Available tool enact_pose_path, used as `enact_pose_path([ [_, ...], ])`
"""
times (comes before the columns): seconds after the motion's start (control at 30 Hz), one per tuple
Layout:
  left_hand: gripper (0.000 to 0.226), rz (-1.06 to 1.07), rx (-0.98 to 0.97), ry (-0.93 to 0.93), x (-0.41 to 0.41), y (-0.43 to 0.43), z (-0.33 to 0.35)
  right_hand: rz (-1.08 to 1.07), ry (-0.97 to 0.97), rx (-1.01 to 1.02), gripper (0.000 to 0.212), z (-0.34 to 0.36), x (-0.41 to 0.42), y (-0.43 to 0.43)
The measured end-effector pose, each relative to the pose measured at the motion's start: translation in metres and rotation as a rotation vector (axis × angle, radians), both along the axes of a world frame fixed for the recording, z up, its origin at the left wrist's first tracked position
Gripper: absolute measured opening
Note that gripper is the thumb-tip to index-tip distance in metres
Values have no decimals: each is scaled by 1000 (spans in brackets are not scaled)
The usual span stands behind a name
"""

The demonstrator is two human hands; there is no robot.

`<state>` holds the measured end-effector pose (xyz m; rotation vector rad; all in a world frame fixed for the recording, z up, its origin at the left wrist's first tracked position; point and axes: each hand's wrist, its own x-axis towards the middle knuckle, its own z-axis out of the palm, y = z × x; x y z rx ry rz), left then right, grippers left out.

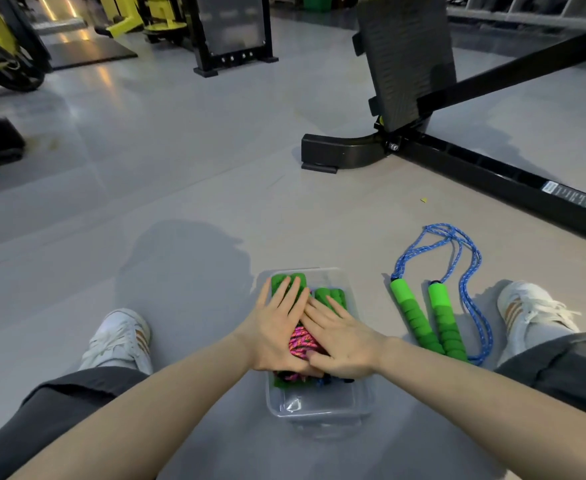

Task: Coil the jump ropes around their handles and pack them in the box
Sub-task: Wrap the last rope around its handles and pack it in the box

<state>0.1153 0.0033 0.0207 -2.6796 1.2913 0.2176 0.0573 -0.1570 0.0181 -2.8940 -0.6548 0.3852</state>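
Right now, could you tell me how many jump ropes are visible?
2: the pink rope in the box; the blue rope loose on the floor right of it. Others may be hidden.

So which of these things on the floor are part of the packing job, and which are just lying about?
Job: clear box; pink rope bundle, pressed down in it by left hand and right hand; blue jump rope, uncoiled beside the box.
Lying about: black gym machine frame; yellow scrap on the floor.

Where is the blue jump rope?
In the head view, the blue jump rope lies uncoiled on the floor right of the clear box, between it and the person's right shoe.
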Motion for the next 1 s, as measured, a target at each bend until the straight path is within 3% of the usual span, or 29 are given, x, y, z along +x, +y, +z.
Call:
enact_pose_path([
  [0.13, 129, -90, -60, 2, 3, -17, 6, 17, -45, 27, 73, 16, 6, -15],
  [0.2, 124, -142, -69, -40, 6, -34, 16, -19, -82, 4, 75, 24, 7, -37],
  [0.27, 114, -175, -96, -81, 8, -60, 26, -142, -138, -3, 79, 25, 6, -70],
  [0.33, 102, -176, -139, -87, 7, -96, 30, -353, -161, 8, 69, 19, 3, -104],
  [0.4, 88, -178, -165, -87, -2, -133, 26, -542, -86, -12, 61, 9, -6, -135],
  [0.5, 69, -180, -44, -15, -24, -182, 2, -714, 151, -54, 61, -11, -24, -169],
  [0.63, 77, -62, 63, 214, -56, -225, -30, -857, 239, 20, 51, -37, -31, -196],
  [0.73, 87, 53, 15, 372, -71, -240, -48, -893, 209, 206, 50, -42, -22, -198],
  [0.83, 88, 167, -16, 364, -72, -247, -61, -888, 173, 330, 53, -41, -16, -197],
  [0.93, 81, 169, -95, 403, -67, -242, -67, -845, 151, 326, 50, -40, -18, -203],
  [1.0, 82, 95, -145, 405, -61, -233, -68, -699, 142, 220, 50, -36, -22, -211],
])
